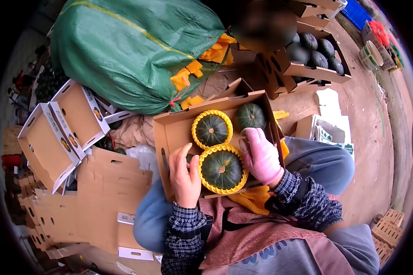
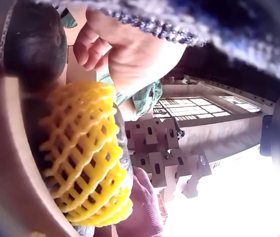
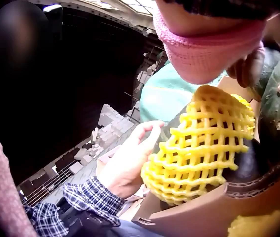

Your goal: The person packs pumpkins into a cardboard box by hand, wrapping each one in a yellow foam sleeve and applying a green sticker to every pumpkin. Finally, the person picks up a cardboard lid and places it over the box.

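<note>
A cardboard box (image 1: 174, 123) between the person's legs holds dark green squashes. The front squash (image 1: 221, 169) and the back-left squash (image 1: 212, 129) each wear a yellow foam net. At the back right lies a bare squash (image 1: 251, 116). My bare left hand (image 1: 186, 176) is at the left of the front squash, fingers loosely bent and thumb beside the net. Across from it, my right hand (image 1: 261, 156), in a pink glove, has its fingertips between the front squash and the bare one. In the right wrist view, the yellow net (image 3: 199, 148) wraps the front squash below the glove.
A large green sack (image 1: 137, 50) lies behind the box, with yellow nets (image 1: 188, 75) spilling from its mouth. Stacked boxes of squashes (image 1: 319, 50) stand at the back right. Open trays (image 1: 50, 142) and flattened cardboard (image 1: 108, 192) lie at the left. A yellow glove-like piece (image 1: 254, 199) rests on the lap.
</note>
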The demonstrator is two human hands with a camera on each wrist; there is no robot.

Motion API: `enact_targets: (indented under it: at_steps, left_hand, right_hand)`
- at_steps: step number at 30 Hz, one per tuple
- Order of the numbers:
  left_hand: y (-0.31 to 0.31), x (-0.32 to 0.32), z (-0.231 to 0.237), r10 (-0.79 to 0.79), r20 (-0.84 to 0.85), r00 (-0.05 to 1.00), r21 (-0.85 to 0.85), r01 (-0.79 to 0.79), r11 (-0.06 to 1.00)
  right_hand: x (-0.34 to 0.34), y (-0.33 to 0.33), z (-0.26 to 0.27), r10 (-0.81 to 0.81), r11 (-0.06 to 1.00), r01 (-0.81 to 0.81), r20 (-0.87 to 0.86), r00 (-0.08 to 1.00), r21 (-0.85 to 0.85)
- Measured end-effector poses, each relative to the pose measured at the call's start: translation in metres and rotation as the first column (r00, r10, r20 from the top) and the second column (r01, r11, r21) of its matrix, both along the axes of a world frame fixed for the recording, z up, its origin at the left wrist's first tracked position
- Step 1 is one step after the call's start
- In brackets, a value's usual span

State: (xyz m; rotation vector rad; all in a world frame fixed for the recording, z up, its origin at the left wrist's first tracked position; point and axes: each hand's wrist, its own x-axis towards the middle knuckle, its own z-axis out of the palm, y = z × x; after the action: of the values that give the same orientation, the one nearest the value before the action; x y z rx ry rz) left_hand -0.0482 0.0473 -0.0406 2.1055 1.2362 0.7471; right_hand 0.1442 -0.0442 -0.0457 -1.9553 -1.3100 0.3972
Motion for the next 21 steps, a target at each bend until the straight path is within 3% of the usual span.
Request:
enact_targets:
  at_steps: [1,2,3,5,9,12,15,17,19,21]
  left_hand:
    - [-0.001,-0.001,0.015,-0.161,-0.072,0.984,0.131,0.169,0.977]
    - [-0.005,0.0,0.032,-0.274,-0.266,0.924,-0.009,0.282,0.959]
    - [-0.005,0.0,0.03,-0.335,-0.35,0.875,-0.021,0.35,0.937]
    - [-0.001,0.0,0.017,-0.363,-0.211,0.908,-0.135,0.34,0.931]
    - [0.003,-0.004,0.009,-0.424,-0.089,0.901,-0.251,0.392,0.885]
    - [0.004,-0.01,0.012,-0.54,-0.072,0.839,-0.373,0.48,0.794]
    - [0.003,-0.008,0.022,-0.607,-0.086,0.79,-0.294,0.562,0.773]
    - [0.012,-0.01,0.034,-0.584,-0.129,0.801,-0.263,0.54,0.799]
    - [0.044,-0.016,0.074,-0.666,-0.194,0.72,-0.319,0.596,0.737]
    - [0.085,-0.019,0.107,-0.671,-0.372,0.641,-0.329,0.585,0.741]
  right_hand:
    - [-0.002,-0.005,0.017,0.121,0.993,-0.121,-0.004,0.993,-0.004]
    - [-0.007,-0.012,0.021,0.255,0.967,-0.25,0.135,0.958,-0.047]
    - [-0.016,-0.017,0.019,0.275,0.956,-0.242,0.22,0.936,-0.164]
    - [-0.023,-0.015,0.018,0.197,0.928,-0.132,0.159,0.967,-0.349]
    - [-0.021,-0.019,0.013,0.138,0.926,-0.123,0.017,0.99,-0.356]
    - [-0.023,-0.026,0.0,0.122,0.974,-0.133,-0.07,0.99,-0.182]
    - [-0.027,-0.025,-0.006,0.077,0.995,-0.086,-0.137,0.987,-0.054]
    - [-0.028,-0.021,-0.002,0.084,0.993,-0.096,-0.164,0.983,-0.066]
    - [-0.039,-0.008,0.004,0.08,0.995,-0.032,-0.555,0.828,0.096]
    - [-0.047,0.022,0.01,0.071,0.996,-0.087,-0.851,0.521,0.03]
